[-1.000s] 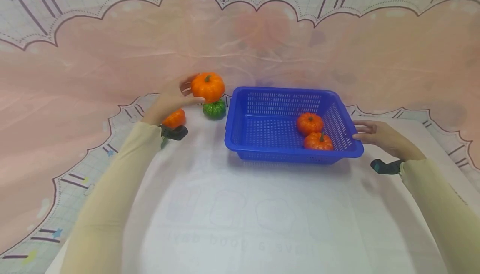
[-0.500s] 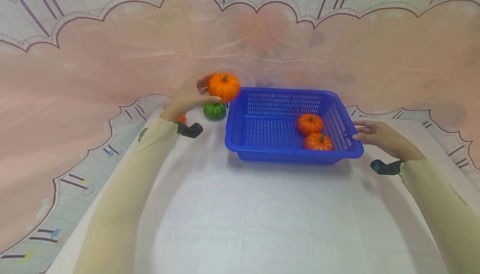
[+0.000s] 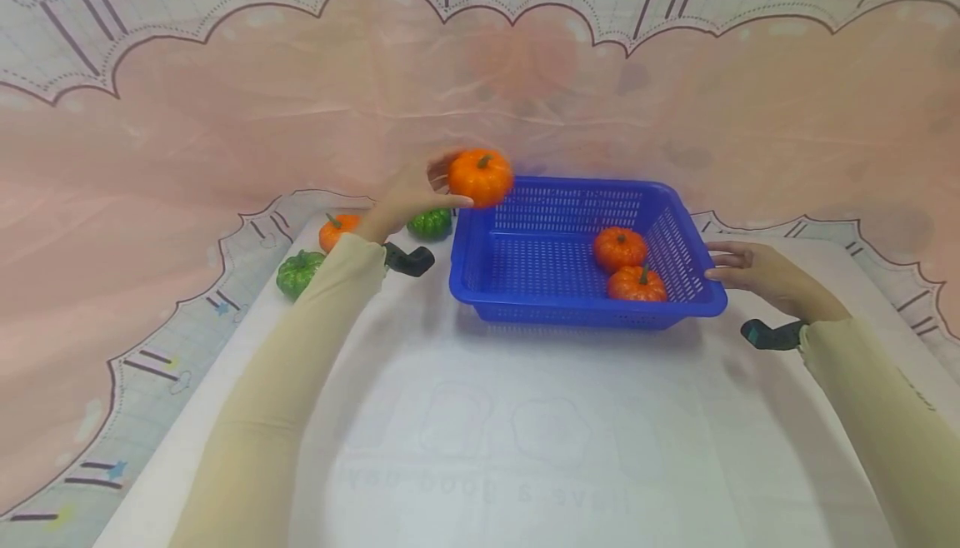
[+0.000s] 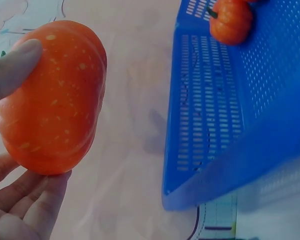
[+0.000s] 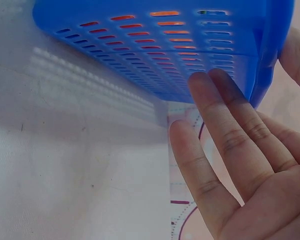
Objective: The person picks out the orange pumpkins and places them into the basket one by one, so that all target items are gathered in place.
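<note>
In the head view my left hand grips an orange toy pumpkin in the air, over the left back corner of a blue plastic basket. The left wrist view has the thumb on one side of this pumpkin and the fingers beneath it. Two orange-red pumpkins, one farther back and one nearer, lie at the right end inside the basket. My right hand is at the basket's right rim. Its fingers extend, fairly straight, along the outer wall below that rim.
Left of the basket stand a green pumpkin, an orange pumpkin partly behind my left arm, and another green pumpkin. A white cloth covers the table; a pink patterned sheet hangs behind.
My left hand has carried the orange pumpkin rightward, from above the back green pumpkin to the basket's left back corner. Pumpkins behind the left arm have come into sight. The right hand stays put.
</note>
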`<action>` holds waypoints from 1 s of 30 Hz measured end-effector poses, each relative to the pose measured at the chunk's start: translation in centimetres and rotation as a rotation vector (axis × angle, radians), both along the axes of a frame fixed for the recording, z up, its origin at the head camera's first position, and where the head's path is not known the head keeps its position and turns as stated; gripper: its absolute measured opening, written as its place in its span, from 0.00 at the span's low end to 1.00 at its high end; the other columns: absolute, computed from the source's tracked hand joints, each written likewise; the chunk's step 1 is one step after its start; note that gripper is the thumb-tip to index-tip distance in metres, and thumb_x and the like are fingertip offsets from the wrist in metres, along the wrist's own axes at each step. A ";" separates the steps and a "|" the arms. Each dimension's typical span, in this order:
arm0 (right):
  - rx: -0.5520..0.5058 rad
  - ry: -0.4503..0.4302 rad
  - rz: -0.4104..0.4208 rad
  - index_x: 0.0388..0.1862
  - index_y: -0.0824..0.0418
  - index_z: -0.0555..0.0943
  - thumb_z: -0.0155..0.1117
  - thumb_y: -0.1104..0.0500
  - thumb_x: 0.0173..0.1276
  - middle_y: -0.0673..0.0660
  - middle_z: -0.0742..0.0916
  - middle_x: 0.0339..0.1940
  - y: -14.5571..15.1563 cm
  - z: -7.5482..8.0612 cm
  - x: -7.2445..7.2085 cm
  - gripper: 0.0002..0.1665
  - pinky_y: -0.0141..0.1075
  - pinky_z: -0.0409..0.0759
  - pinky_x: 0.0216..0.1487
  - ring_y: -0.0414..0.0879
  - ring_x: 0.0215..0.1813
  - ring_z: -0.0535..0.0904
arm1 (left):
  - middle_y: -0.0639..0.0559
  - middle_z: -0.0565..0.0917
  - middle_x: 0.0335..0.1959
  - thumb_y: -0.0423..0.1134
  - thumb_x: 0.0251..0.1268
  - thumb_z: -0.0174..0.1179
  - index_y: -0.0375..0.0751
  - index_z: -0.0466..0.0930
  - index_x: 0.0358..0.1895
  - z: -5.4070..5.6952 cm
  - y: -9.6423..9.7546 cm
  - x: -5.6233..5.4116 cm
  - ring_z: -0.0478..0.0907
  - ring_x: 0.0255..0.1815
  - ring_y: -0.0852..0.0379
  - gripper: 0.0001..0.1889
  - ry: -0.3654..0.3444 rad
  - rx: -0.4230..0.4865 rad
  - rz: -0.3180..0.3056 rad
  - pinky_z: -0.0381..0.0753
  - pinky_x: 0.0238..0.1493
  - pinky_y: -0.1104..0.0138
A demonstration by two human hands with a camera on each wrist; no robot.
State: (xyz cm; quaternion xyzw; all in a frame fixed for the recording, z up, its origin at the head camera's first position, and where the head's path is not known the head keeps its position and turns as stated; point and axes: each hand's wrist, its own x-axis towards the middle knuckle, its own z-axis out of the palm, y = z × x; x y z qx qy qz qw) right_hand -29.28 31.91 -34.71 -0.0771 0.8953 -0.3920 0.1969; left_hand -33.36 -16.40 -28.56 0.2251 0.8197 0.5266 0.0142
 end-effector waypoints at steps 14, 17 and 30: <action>0.010 -0.001 -0.002 0.75 0.67 0.46 0.55 0.46 0.69 0.75 0.59 0.72 0.0 0.2 0.1 0.48 0.64 0.59 0.67 0.72 0.69 0.59 | 0.51 0.65 0.71 0.39 0.52 0.69 0.44 0.58 0.71 -0.2 3.2 -0.2 0.63 0.71 0.54 0.42 0.013 -0.072 -0.019 0.67 0.69 0.61; 0.013 0.001 0.000 0.75 0.67 0.46 0.55 0.45 0.69 0.75 0.59 0.72 0.0 0.1 0.0 0.47 0.64 0.59 0.67 0.71 0.69 0.60 | 0.51 0.65 0.71 0.40 0.51 0.70 0.45 0.59 0.71 -0.4 4.0 -0.4 0.63 0.71 0.54 0.43 0.013 -0.093 -0.017 0.67 0.69 0.63; -0.001 0.018 0.001 0.75 0.67 0.46 0.54 0.46 0.70 0.75 0.61 0.71 -0.1 0.0 0.1 0.46 0.63 0.61 0.66 0.71 0.68 0.62 | 0.46 0.65 0.71 0.37 0.50 0.70 0.38 0.59 0.70 -1.6 7.0 -2.2 0.64 0.71 0.52 0.43 0.052 -0.115 -0.115 0.67 0.69 0.65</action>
